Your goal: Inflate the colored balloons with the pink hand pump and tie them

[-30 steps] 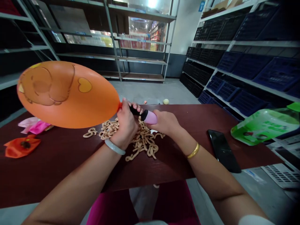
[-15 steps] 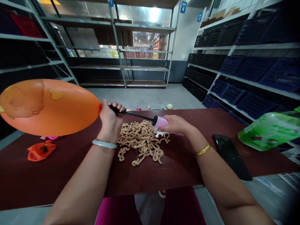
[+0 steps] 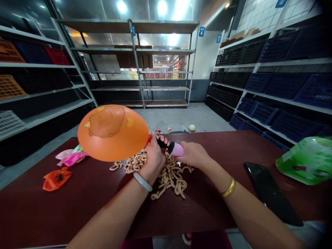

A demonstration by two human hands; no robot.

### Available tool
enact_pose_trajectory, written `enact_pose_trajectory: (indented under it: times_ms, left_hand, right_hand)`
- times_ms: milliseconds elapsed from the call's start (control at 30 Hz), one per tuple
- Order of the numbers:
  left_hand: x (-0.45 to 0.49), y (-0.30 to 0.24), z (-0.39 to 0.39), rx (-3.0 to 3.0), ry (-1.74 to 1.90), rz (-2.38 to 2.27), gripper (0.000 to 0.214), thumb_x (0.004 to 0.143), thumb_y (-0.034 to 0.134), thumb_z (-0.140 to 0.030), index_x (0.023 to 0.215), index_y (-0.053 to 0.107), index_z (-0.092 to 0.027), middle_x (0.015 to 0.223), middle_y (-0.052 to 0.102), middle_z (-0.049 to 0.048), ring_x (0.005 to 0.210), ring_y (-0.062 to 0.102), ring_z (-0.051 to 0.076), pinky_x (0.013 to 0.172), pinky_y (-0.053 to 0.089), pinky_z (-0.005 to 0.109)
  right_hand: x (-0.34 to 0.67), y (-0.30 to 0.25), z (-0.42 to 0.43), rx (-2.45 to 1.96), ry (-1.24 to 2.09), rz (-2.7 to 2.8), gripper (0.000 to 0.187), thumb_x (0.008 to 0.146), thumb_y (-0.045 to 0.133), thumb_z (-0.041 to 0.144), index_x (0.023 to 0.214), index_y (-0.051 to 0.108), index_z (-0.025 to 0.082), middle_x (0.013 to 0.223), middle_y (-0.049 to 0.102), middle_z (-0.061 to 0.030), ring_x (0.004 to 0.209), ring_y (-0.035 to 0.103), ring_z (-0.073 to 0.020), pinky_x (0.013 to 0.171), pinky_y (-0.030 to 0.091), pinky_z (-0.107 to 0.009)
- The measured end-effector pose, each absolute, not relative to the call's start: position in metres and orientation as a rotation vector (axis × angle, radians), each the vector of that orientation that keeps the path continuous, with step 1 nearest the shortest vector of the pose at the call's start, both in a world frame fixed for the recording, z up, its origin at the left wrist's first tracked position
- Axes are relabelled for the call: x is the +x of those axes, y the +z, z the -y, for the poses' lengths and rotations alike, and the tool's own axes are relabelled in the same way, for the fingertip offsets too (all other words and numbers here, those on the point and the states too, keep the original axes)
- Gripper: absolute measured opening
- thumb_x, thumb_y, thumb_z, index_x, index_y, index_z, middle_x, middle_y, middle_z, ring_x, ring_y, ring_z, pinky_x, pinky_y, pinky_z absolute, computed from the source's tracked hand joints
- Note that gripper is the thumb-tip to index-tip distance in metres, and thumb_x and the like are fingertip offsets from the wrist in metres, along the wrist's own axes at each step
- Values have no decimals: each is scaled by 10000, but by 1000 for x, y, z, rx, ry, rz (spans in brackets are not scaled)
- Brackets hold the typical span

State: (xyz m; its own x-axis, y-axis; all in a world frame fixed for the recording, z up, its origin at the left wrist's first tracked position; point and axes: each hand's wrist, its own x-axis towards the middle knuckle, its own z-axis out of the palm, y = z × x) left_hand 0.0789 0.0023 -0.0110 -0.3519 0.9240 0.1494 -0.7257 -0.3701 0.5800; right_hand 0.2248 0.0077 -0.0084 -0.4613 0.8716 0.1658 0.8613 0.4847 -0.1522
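An inflated orange balloon (image 3: pixel 116 138) extends leftward from my left hand (image 3: pixel 155 150), its neck pinched at the fingers. That hand is closed around the black end of a hand-held balloon pump (image 3: pixel 178 149). My right hand (image 3: pixel 194 155) grips the pump's pink barrel from the other side. The pump is pressed together, with the black and pink parts close to each other. Below both hands, a heap of beige, noodle-like curled strands (image 3: pixel 171 176) lies on the dark red table (image 3: pixel 202 211); my left hand hides part of it.
Flat pink balloons (image 3: pixel 75 159) and a deflated orange-red balloon (image 3: pixel 57 178) lie at the left. At the right are a black phone (image 3: pixel 272 192) and a green pouch (image 3: pixel 306 160). Metal shelves (image 3: pixel 166 52) stand behind, with dark crates (image 3: pixel 287 83) along the right wall.
My left hand has moved toward my right hand, bringing the orange balloon rightward. The pump's black rod, visible before, has slid into the barrel. The view has tilted upward.
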Motion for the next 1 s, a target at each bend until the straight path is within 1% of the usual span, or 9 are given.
enact_pose_trajectory:
  times_ms: [100, 167, 300, 400, 567, 700, 833, 1000]
  left_hand:
    - [77, -9, -2, 564, 1908, -494, 372, 833, 648, -470, 692, 436, -199, 586, 429, -42, 476, 436, 92, 475, 386, 229]
    - [71, -6, -3, 579, 1901, -506, 368, 849, 628, -458, 680, 426, -200, 574, 422, -41, 468, 433, 97, 458, 370, 231]
    - [41, 8, -9, 582, 1940, -570, 309, 862, 570, -334, 656, 377, -208, 526, 388, -49, 440, 422, 110, 433, 335, 233]
    - [7, 19, -14, 557, 2051, -615, 274, 821, 555, -260, 658, 340, -212, 517, 374, -60, 428, 416, 104, 432, 315, 221]
    - [-24, 25, -18, 536, 2159, -623, 265, 812, 565, -279, 687, 339, -217, 520, 374, -73, 417, 399, 90, 448, 325, 215]
    - [-11, 18, -19, 515, 2174, -609, 268, 831, 553, -278, 679, 342, -215, 519, 382, -63, 423, 408, 99, 442, 319, 221]
    - [24, 7, -17, 492, 2103, -559, 248, 854, 522, -267, 666, 372, -207, 528, 405, -44, 449, 434, 112, 436, 328, 232]
    - [68, -8, -7, 532, 1955, -510, 242, 843, 591, -294, 693, 430, -194, 558, 435, -40, 477, 450, 97, 482, 386, 229]
  right_hand:
    - [221, -10, -5, -1501, 54, 2483, 461, 763, 582, 624, 998, 600, 228, 870, 720, -74, 785, 683, -276, 611, 422, -319]
    - [219, -11, -5, -1491, 51, 2467, 494, 767, 565, 655, 1020, 597, 231, 881, 722, -74, 784, 686, -278, 606, 417, -317]
    - [220, -12, -11, -1486, 64, 2470, 529, 758, 566, 684, 1054, 593, 247, 912, 724, -71, 816, 688, -283, 610, 406, -311]
    - [226, -11, -20, -1502, 75, 2502, 508, 751, 576, 686, 1012, 600, 250, 915, 723, -63, 839, 686, -277, 616, 400, -303]
    - [238, -14, -32, -1477, 25, 2537, 434, 765, 599, 624, 990, 599, 253, 933, 724, -47, 861, 681, -259, 633, 393, -293]
    - [237, -19, -31, -1514, -46, 2530, 435, 769, 581, 635, 964, 584, 247, 909, 719, -49, 837, 681, -258, 628, 393, -296]
    - [230, -18, -22, -1528, -143, 2498, 474, 789, 538, 665, 989, 567, 236, 885, 714, -62, 798, 682, -260, 622, 393, -301]
    - [225, -12, -10, -1494, -155, 2462, 496, 792, 510, 702, 966, 553, 240, 868, 713, -54, 752, 682, -263, 590, 383, -302]
